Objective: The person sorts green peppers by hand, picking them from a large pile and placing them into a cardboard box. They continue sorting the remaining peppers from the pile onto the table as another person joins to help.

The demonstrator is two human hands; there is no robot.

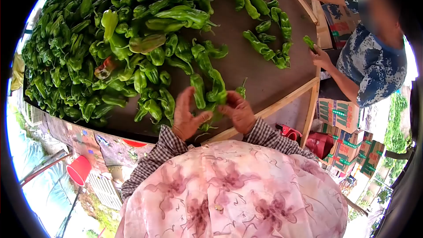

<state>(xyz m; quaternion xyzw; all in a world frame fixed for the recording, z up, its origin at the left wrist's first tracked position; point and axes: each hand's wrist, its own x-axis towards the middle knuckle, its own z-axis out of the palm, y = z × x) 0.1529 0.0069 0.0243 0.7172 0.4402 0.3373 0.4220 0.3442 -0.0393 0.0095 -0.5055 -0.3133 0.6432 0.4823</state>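
A large heap of green peppers (79,44) covers the left and middle of a brown table (246,75). My left hand (187,117) lies at the heap's near edge, fingers apart, holding nothing, beside a long green pepper (198,91). To its right, my right hand (238,112) has its thumb and fingers pinched together on a green pepper, which is blurred. One small pepper (241,89) lies just beyond that hand. A reddish, spoiled-looking pepper (105,68) and a pale brownish one (147,43) sit in the heap.
Across the table at right, a person in a patterned blue shirt (374,57) holds a pepper (309,42). Loose peppers (284,26) form a curved line near them. A wooden strip (286,98) edges the table. Cardboard boxes (339,113) and a red bucket (79,170) stand below.
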